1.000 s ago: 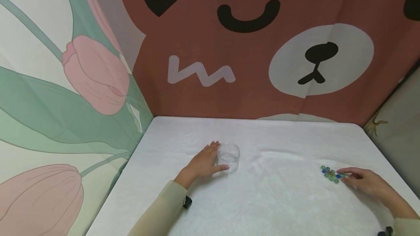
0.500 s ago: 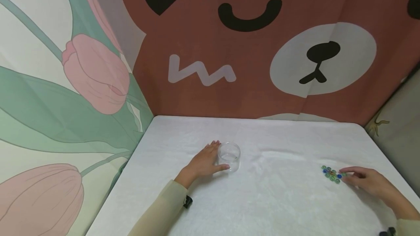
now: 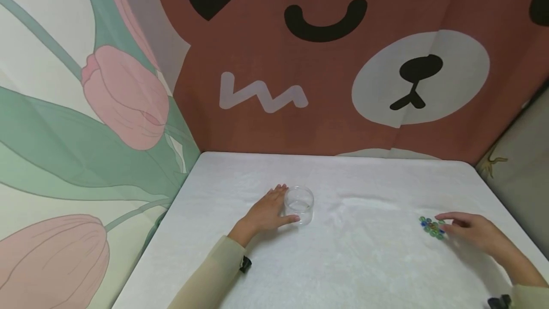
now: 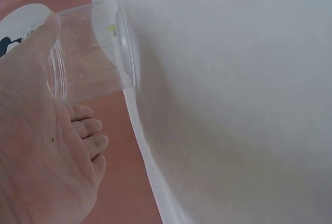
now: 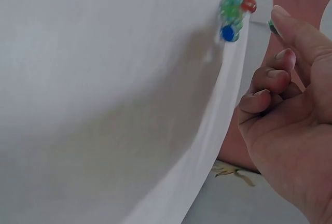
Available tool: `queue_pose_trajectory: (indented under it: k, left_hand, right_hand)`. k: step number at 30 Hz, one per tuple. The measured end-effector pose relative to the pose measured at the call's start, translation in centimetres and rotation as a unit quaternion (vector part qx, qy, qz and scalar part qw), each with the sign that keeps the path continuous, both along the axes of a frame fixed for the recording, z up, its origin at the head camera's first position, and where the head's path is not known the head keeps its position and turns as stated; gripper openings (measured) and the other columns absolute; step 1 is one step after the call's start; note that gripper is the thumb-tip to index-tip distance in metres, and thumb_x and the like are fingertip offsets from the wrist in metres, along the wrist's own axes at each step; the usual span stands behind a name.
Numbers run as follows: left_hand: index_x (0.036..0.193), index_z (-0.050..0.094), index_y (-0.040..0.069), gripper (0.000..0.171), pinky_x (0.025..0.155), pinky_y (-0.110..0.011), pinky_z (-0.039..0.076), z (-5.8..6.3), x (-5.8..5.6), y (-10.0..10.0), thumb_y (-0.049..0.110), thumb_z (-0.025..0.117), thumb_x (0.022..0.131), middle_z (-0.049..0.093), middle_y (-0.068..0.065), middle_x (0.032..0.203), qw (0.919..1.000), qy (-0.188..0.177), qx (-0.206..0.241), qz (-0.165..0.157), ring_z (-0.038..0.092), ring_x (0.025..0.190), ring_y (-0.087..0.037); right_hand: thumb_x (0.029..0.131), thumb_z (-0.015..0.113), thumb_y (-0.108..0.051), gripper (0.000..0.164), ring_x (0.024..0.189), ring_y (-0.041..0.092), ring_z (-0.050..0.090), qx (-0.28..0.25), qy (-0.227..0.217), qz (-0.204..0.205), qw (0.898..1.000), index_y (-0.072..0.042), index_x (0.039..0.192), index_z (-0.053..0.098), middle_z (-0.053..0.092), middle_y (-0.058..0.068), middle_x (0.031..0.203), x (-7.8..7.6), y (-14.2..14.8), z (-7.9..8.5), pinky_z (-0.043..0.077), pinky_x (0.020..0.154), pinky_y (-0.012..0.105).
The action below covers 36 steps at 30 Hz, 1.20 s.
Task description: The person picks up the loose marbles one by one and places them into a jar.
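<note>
A clear plastic jar (image 3: 299, 204) stands upright on the white table. My left hand (image 3: 268, 211) rests against its left side, fingers extended behind and thumb in front. In the left wrist view, a small yellow-green thing (image 4: 112, 29) shows low in the jar. At the right lies a cluster of glass marbles (image 3: 430, 227), green and blue, with a red-orange one (image 5: 249, 4) in the right wrist view. My right hand (image 3: 476, 232) pinches a green marble (image 5: 272, 27) between thumb and index finger, just above the cluster's right side. Its other fingers are curled.
The white-covered table (image 3: 364, 261) has a slight crease in its cloth between jar and marbles. Behind it hangs a brown bear-print cloth (image 3: 257, 132); a tulip-print cloth (image 3: 124, 99) borders the left side.
My right hand has risen slightly and shifted a little left and away, with a marble now between its fingertips. The left hand and the jar have stayed put.
</note>
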<state>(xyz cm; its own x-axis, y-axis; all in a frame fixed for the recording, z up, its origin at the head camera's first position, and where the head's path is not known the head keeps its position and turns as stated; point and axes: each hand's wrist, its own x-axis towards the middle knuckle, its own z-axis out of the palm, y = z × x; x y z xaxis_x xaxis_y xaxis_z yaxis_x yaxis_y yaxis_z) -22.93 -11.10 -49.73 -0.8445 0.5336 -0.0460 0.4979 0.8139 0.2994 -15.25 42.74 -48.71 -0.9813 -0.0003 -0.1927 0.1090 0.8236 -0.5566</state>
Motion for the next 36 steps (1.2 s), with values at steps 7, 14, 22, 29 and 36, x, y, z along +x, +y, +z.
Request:
queue_pose_trajectory:
  k: [7, 14, 22, 29, 36]
  left_hand:
    - [0.161, 0.023, 0.006, 0.100, 0.128, -0.035, 0.013, 0.1, 0.1, 0.1, 0.074, 0.050, 0.093, 0.021, -0.010, 0.168, 1.0000, -0.004, 0.002, 0.001, 0.015, 0.156, -0.023]
    - [0.161, 0.023, 0.005, 0.100, 0.128, -0.034, 0.013, 0.4, 0.2, 0.2, 0.073, 0.051, 0.093, 0.021, -0.010, 0.168, 1.0000, -0.004, -0.004, 0.003, 0.016, 0.156, -0.023]
    - [0.161, 0.023, 0.006, 0.101, 0.128, -0.035, 0.014, 0.5, 0.0, 0.4, 0.074, 0.051, 0.092, 0.021, -0.009, 0.168, 0.9999, -0.009, -0.008, 0.004, 0.016, 0.156, -0.022]
    - [0.161, 0.024, 0.006, 0.102, 0.128, -0.034, 0.013, 0.4, 0.0, 0.3, 0.075, 0.050, 0.092, 0.021, -0.009, 0.168, 1.0000, -0.008, -0.004, 0.002, 0.016, 0.156, -0.022]
    - [0.160, 0.024, 0.003, 0.100, 0.128, -0.035, 0.015, 0.2, 0.0, 0.3, 0.072, 0.052, 0.093, 0.022, -0.011, 0.168, 1.0000, -0.005, 0.005, 0.002, 0.018, 0.156, -0.024]
  right_hand:
    - [0.098, 0.068, -0.037, 0.049, 0.070, 0.009, 0.041, -0.007, 0.027, 0.013, 1.000, 0.003, 0.127, 0.067, 0.051, 0.002, 0.084, 0.2, -1.6, 0.6, 0.034, 0.054, 0.028]
    - [0.097, 0.068, -0.044, 0.055, 0.072, 0.008, 0.042, -0.037, 0.023, 0.005, 0.999, 0.000, 0.131, 0.066, 0.049, 0.002, 0.084, 0.2, -3.0, 0.8, 0.035, 0.054, 0.028]
    - [0.096, 0.068, -0.044, 0.053, 0.074, 0.010, 0.044, -0.069, 0.036, -0.006, 0.997, -0.003, 0.131, 0.067, 0.051, 0.003, 0.084, 0.1, -5.1, 0.4, 0.037, 0.056, 0.027]
    - [0.095, 0.071, -0.042, 0.050, 0.076, 0.011, 0.046, -0.088, 0.045, -0.014, 0.995, -0.004, 0.128, 0.070, 0.054, 0.003, 0.085, -0.2, -7.7, 0.0, 0.040, 0.057, 0.026]
    - [0.095, 0.071, -0.040, 0.048, 0.071, 0.011, 0.045, -0.116, 0.062, -0.007, 0.991, -0.006, 0.128, 0.070, 0.053, 0.003, 0.079, -0.2, -10.3, 0.6, 0.039, 0.057, 0.026]
